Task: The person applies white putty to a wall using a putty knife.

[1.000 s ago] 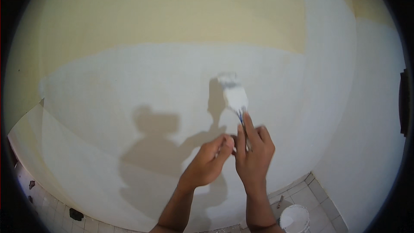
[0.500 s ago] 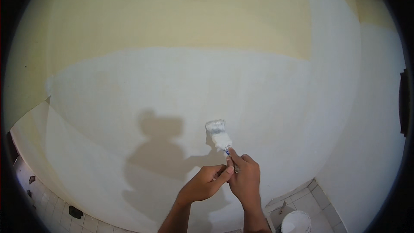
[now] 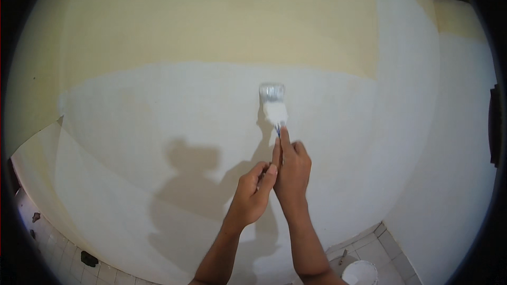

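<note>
A paintbrush [image 3: 275, 112] thick with white paint rests its bristles on the white-coated part of the wall [image 3: 327, 126], a little below the yellow part [image 3: 237, 21]. My right hand [image 3: 293, 171] is closed round its blue handle, with a finger stretched up along it toward the paint-covered head. Close beside it, my left hand [image 3: 253, 190] is also closed, thumb and fingers at the lower end of the handle against the right hand. Most of the handle is hidden by the fingers.
A white bucket [image 3: 360, 273] stands on the tiled floor at the lower right, near the wall corner. A dark lump [image 3: 89, 258] lies on tiles at the lower left. My shadow [image 3: 185, 200] falls on the wall. A dark fixture [image 3: 494, 126] is at the right rim.
Both hands have moved up the wall together with the paintbrush. The bristles now sit higher, nearer the yellow edge, and the brush stands more upright.
</note>
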`<state>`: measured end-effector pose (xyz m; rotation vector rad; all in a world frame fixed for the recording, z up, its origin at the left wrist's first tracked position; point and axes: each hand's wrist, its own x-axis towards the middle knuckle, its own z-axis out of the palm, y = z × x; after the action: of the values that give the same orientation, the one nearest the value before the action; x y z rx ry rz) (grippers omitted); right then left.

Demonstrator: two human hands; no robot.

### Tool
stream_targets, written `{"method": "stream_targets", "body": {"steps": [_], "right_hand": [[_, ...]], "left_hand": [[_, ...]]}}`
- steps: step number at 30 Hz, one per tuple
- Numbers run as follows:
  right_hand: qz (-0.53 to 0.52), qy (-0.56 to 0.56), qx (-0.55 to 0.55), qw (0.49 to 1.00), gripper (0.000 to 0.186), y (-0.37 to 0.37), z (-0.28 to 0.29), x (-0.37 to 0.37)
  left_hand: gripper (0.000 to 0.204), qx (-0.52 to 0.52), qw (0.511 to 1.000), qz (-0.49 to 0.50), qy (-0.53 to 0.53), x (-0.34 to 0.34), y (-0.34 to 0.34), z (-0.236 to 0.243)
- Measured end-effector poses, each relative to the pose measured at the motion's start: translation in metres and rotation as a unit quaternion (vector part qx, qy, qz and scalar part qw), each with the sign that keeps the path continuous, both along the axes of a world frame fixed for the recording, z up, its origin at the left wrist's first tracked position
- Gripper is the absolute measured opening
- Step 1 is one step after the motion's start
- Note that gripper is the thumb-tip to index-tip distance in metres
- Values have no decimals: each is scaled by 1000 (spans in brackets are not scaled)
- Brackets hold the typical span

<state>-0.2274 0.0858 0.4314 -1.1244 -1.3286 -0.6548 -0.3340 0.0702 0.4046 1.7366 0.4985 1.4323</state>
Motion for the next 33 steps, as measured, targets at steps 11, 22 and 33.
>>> {"method": "stream_targets", "body": {"steps": [11,22,33], "right_hand": [[55,21,-70,996,36,-59,-11,4],[10,-32,-122,992,34,-39,-31,-3],[21,35,37,998,32,-46,-3,25]], "left_hand": [[44,-13,998,-68,-3,-6,-15,-7],[48,-42,999,-5,-10,-2,-2,-32],[54,-55,997,-61,13,3,-7,-23]]}}
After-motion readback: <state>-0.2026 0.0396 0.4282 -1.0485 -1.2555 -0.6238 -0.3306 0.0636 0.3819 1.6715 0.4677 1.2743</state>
